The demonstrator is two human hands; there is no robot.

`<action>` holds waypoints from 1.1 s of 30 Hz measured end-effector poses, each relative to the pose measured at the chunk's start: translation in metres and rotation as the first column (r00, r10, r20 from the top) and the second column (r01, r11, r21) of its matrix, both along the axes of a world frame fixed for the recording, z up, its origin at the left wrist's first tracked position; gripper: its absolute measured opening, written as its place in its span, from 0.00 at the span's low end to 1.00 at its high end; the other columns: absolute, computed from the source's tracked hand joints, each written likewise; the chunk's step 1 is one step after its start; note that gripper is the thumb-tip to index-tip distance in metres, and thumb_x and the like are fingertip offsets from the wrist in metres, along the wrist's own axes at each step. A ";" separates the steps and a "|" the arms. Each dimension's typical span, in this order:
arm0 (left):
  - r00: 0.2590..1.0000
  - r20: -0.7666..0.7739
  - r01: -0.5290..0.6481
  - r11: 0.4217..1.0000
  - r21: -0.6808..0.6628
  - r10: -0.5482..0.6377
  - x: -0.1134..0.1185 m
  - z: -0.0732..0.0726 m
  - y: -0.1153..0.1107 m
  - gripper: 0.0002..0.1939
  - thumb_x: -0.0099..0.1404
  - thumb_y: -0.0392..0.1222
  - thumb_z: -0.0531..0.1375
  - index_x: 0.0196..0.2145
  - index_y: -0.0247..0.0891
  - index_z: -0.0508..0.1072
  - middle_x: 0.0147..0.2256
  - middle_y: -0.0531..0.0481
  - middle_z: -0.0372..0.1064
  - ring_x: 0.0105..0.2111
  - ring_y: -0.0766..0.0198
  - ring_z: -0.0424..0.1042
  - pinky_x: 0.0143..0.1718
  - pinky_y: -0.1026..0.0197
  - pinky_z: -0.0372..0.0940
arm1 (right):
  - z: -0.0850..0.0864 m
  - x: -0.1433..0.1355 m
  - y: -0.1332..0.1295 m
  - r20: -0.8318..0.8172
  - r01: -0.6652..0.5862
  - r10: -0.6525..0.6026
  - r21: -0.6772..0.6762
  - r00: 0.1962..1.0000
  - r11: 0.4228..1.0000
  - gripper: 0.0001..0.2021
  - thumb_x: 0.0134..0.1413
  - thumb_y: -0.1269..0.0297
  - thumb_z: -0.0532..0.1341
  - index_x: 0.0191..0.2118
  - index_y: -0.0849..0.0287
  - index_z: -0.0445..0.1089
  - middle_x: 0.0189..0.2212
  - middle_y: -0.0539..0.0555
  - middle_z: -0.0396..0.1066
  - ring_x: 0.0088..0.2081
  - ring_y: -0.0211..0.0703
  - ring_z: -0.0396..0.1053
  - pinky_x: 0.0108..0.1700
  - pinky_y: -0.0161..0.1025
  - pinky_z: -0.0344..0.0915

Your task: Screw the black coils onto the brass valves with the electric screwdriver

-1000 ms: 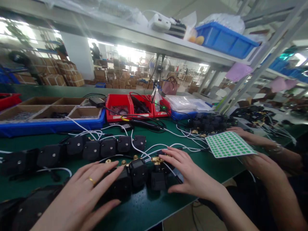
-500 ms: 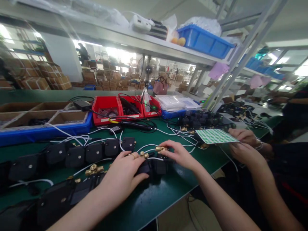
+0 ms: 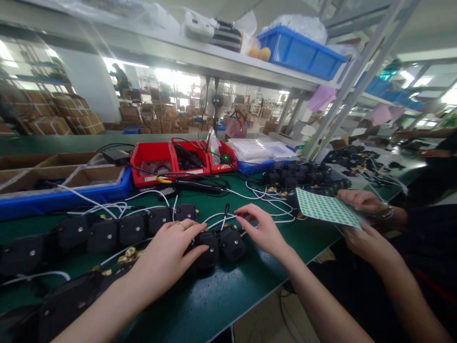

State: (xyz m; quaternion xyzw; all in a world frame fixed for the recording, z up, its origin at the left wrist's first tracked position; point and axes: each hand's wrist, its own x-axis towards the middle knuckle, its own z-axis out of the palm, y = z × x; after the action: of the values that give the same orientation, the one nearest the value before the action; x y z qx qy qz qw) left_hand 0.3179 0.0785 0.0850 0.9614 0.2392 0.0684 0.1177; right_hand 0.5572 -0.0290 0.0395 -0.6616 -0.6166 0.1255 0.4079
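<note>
My left hand (image 3: 167,252) lies flat, fingers spread, on a black valve unit (image 3: 209,247) at the near end of a row on the green bench (image 3: 221,295). My right hand (image 3: 262,228) hovers with fingers apart just right of a second black valve unit (image 3: 232,243), its fingertips by white cables (image 3: 217,219). Neither hand grips anything. More black units (image 3: 132,228) with white leads run off to the left.
A co-worker's two hands (image 3: 360,219) at the right hold a sheet of green dot stickers (image 3: 326,208). Red bins (image 3: 153,162), a blue tray (image 3: 64,195) with cardboard boxes and another cluster of black units (image 3: 296,178) stand behind. The bench edge runs close below my hands.
The two near units now lie flat with their black faces up, brass ends out of sight. My right hand has lifted off them and opened; the co-worker's sticker sheet tilted towards me.
</note>
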 end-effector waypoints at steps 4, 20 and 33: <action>0.998 -0.056 0.040 0.975 0.221 -0.029 0.001 -0.003 -0.024 0.36 0.58 0.41 0.70 0.62 0.36 0.66 0.58 0.37 0.69 0.56 0.43 0.69 0.59 0.35 0.62 | 0.013 -0.013 -0.030 0.143 -0.247 0.256 -0.079 0.956 0.966 0.33 0.51 0.72 0.70 0.62 0.49 0.63 0.60 0.54 0.63 0.61 0.48 0.60 0.63 0.49 0.61; 0.984 0.137 0.038 0.892 0.451 -0.111 -0.031 -0.025 -0.042 0.27 0.64 0.38 0.62 0.60 0.34 0.64 0.57 0.37 0.70 0.54 0.49 0.72 0.58 0.41 0.67 | -0.044 -0.053 -0.038 0.217 0.050 -0.070 0.098 0.974 0.994 0.37 0.53 0.68 0.67 0.65 0.48 0.51 0.62 0.60 0.58 0.63 0.59 0.58 0.63 0.62 0.62; 0.776 0.366 -0.605 0.771 0.199 0.514 -0.264 0.003 -0.006 0.23 0.70 0.55 0.57 0.60 0.52 0.63 0.57 0.49 0.68 0.55 0.49 0.70 0.58 0.46 0.67 | -0.008 -0.048 -0.014 0.571 -0.217 0.043 0.240 0.820 0.946 0.29 0.65 0.46 0.56 0.66 0.52 0.57 0.59 0.57 0.67 0.54 0.53 0.71 0.49 0.50 0.71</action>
State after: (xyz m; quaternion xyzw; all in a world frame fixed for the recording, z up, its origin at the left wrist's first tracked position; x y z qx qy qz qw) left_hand 0.0543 0.0720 0.0879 0.8298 0.4838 0.2770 -0.0245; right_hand 0.5092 -0.0425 0.0312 -0.5568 -0.7645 -0.1386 0.2937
